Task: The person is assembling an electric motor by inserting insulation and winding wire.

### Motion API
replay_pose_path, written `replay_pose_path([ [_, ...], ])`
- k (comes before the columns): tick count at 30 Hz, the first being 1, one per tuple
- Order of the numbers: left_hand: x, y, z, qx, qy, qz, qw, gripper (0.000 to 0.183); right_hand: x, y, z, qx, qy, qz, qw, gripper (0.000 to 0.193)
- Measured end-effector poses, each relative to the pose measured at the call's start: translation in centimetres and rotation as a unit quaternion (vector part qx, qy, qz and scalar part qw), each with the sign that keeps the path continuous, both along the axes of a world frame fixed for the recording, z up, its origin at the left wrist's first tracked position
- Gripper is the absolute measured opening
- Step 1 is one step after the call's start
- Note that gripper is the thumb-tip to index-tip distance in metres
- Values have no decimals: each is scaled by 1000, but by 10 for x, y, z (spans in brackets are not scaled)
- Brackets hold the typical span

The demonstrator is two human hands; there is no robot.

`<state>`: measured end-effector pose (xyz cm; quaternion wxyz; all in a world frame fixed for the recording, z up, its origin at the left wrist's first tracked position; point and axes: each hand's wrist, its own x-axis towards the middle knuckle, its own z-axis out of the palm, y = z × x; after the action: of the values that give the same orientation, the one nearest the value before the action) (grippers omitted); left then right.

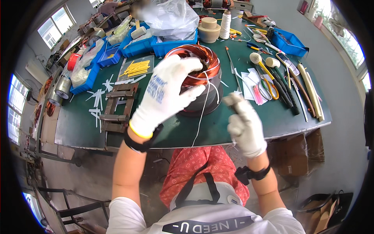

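Note:
A motor stator with copper windings (212, 64) stands on a dark round base (206, 103) near the table's front edge. My left hand (167, 84), in a white knitted glove, is at the stator's left side. Its thumb and fingers are spread apart, the fingertips over the copper wire; whether they press on it I cannot tell. A white cord (201, 113) runs from the winding down over the table edge. Right of the stator, apart from it, my gloved right hand (246, 126) is raised with curled fingers, slightly blurred. Anything inside that hand is hidden.
Left of the stator lie a rusty metal frame (118, 105), white strips (96, 97) and yellow sticks (137, 68). Blue bins (175, 47) and a cord spool (225, 25) stand behind. Orange-handled scissors (270, 89), mallets (269, 72) and rods (311, 91) are at right.

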<state>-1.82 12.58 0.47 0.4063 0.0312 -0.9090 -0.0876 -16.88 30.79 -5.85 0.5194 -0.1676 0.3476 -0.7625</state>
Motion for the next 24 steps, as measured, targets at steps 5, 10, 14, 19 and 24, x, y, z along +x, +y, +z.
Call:
replay_pose_path([
  [5, -5, -17, -14, -1, -27, -54, 998, 28, 37, -11, -33, -63, -52, 201, 976, 61],
  [10, -10, -16, -22, -64, 37, -52, 996, 20, 44, 11, -8, 14, 290, 79, 954, 30],
  [14, -13, -17, -23, -75, 66, -75, 992, 22, 20, -10, 40, -135, 674, -156, 709, 20],
  [19, -15, -16, -26, -93, 104, -47, 989, 9, 17, -44, 42, -270, 36, 200, 941, 22],
  [24, -9, -15, -37, -104, 115, -1, 988, 13, 43, 2, 16, -63, 225, -12, 972, 35],
])
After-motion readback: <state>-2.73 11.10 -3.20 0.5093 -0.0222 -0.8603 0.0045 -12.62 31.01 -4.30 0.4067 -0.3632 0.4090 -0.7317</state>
